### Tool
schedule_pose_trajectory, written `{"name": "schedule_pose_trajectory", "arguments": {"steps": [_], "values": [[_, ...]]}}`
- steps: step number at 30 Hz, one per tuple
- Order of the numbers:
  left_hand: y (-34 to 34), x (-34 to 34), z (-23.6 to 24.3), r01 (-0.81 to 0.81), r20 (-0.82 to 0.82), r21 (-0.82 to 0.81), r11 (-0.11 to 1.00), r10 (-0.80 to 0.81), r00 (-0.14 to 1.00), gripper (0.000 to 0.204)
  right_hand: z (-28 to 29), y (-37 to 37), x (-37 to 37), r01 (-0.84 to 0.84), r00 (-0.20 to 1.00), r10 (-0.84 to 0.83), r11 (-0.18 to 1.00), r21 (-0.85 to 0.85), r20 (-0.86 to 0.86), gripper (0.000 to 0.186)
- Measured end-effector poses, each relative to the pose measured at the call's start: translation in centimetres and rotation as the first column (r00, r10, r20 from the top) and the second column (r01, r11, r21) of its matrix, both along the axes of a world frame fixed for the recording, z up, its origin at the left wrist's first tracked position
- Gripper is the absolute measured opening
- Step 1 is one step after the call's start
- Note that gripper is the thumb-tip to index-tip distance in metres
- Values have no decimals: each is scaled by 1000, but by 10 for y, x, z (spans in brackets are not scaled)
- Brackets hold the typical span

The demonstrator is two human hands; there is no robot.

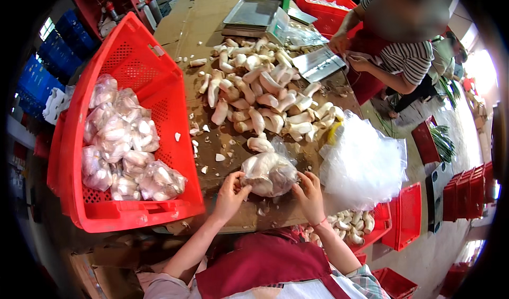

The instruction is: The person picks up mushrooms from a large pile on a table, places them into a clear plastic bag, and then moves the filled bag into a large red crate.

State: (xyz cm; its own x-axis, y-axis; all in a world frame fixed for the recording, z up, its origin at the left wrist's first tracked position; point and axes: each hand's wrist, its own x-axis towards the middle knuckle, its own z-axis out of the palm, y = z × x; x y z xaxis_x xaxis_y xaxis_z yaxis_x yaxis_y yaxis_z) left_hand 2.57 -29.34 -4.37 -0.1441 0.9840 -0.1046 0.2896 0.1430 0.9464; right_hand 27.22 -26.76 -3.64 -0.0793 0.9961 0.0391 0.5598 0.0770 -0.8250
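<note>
A clear plastic bag of pale mushrooms (pixel 269 173) rests on the brown cardboard-covered table (pixel 201 18) in front of me. My left hand (pixel 231 194) grips its left side and my right hand (pixel 309 194) grips its right side. Just beyond the bag lies a big loose pile of white mushrooms (pixel 262 89). A red plastic crate (pixel 135 211) to my left holds several filled mushroom bags (pixel 121 140). A heap of empty clear bags (pixel 363 164) lies to the right of my right hand.
Another person in a striped top (pixel 405 55) works at the table's far right by a metal scale (pixel 252 15). Mushroom scraps (pixel 204 145) litter the table. Red crates (pixel 405 217) stand on the floor at right, blue crates (pixel 50 60) at far left.
</note>
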Motion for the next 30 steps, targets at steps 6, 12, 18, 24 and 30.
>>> {"name": "schedule_pose_trajectory", "arguments": {"steps": [6, 12, 18, 24, 30], "values": [[16, 3, -4, -77, 2, 9, 997, 77, 997, 33, 11, 26, -9, 26, 987, -34, 998, -53, -159, 32], [43, 0, 11, 79, 86, -180, 980, -65, 994, 28, 8, 50, -12, -42, 977, -8, 972, -230, -212, 30], [36, -7, 93, 22, 382, 29, 999, -31, 924, 13, 108, 37, -13, -112, 918, 91, 993, -31, -386, 26], [40, -5, 95, 38, 205, 51, 998, -48, 978, 17, 97, 38, -16, -50, 913, 35, 998, -27, -408, 24], [48, -4, 122, 0, 272, 95, 996, -26, 962, 19, 121, 36, -20, -74, 849, 54, 997, -18, -526, 26]]}}
